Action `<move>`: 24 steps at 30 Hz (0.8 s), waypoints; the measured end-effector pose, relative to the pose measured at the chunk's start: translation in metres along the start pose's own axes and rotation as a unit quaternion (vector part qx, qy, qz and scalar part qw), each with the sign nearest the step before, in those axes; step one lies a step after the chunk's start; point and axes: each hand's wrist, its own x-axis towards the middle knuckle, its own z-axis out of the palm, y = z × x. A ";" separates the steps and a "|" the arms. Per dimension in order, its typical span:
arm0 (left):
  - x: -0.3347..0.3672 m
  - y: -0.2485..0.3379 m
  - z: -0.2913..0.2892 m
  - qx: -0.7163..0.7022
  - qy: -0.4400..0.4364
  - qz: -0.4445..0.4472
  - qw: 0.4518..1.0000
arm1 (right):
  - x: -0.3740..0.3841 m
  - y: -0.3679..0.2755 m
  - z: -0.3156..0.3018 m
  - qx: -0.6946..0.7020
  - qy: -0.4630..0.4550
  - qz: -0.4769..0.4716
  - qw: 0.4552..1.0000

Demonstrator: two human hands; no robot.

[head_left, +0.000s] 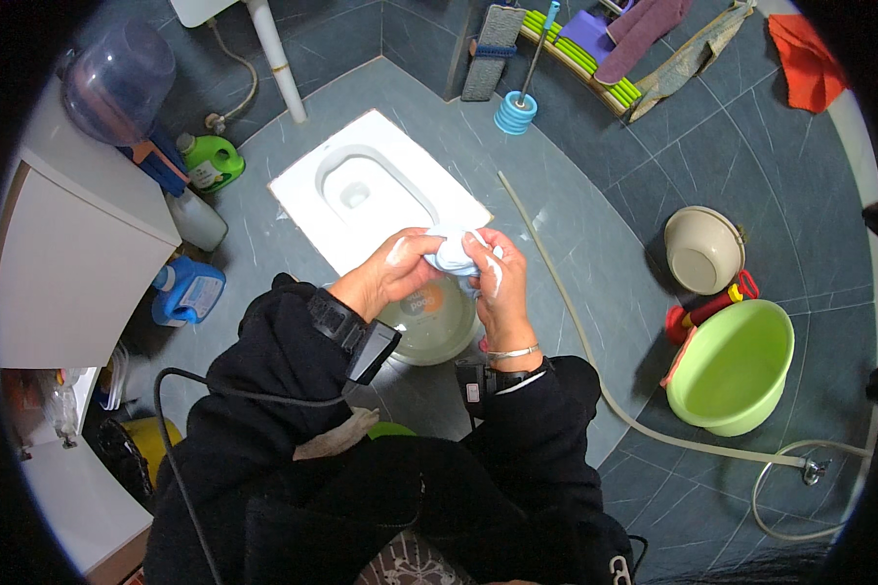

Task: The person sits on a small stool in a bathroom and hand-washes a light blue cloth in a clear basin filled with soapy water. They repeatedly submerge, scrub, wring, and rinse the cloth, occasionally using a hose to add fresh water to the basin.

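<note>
A small bunched light-coloured cloth, whitish to pale blue, is held up between my two hands. My left hand is closed on its left side, thumb on top. From the right, my right hand pinches the same cloth with fingers bent around it. White suds cling to both hands. Right below them a round translucent basin stands on the floor with what looks like water in it; its far rim is hidden by my hands and the cloth.
Beyond my hands lies a white squat toilet. A pale hose runs along the floor to a tap at right. A green basin and a beige basin are at right; green and blue bottles stand by the left cabinet.
</note>
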 end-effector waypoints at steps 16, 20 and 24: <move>-0.010 0.006 0.023 0.093 -0.132 -0.010 0.987 | 0.005 0.010 -0.001 0.166 -0.007 -0.062 0.984; -0.006 0.008 0.023 0.145 -0.091 0.034 0.985 | 0.001 0.001 -0.004 0.123 0.083 -0.047 0.988; -0.001 0.003 0.015 0.198 -0.028 0.057 0.978 | 0.000 -0.001 -0.004 -0.028 0.064 -0.107 0.992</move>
